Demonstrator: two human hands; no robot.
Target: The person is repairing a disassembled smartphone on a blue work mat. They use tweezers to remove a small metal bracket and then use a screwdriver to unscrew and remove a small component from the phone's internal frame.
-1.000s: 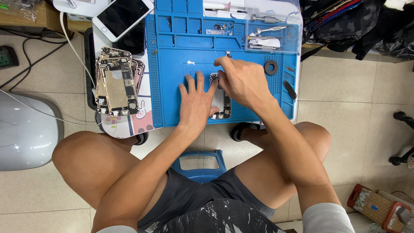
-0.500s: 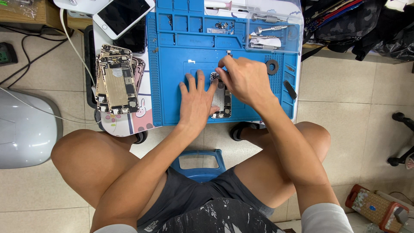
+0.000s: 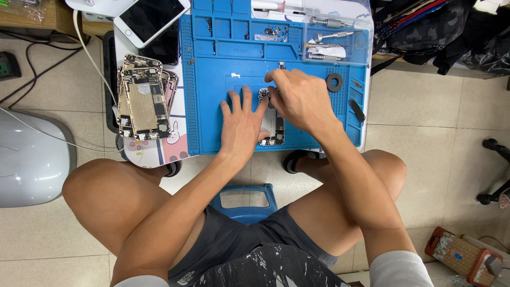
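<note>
An opened phone body (image 3: 272,126) lies on a blue repair mat (image 3: 212,79), its inner parts facing up. My left hand (image 3: 242,123) rests flat on the mat with fingers spread, its side pressing against the phone's left edge. My right hand (image 3: 300,99) hovers over the phone's upper part with fingers curled together at its top end; whether they pinch a small tool or part is hidden.
A stack of stripped phone housings (image 3: 142,96) lies left of the mat. A white phone (image 3: 151,18) sits at the top left. A clear tray with screwdrivers (image 3: 337,38), a black ring (image 3: 334,82) and a grey rounded object (image 3: 26,154) are nearby.
My right hand has shifted slightly to the left and down, closer over the top of the phone. My left hand stays flat in place.
</note>
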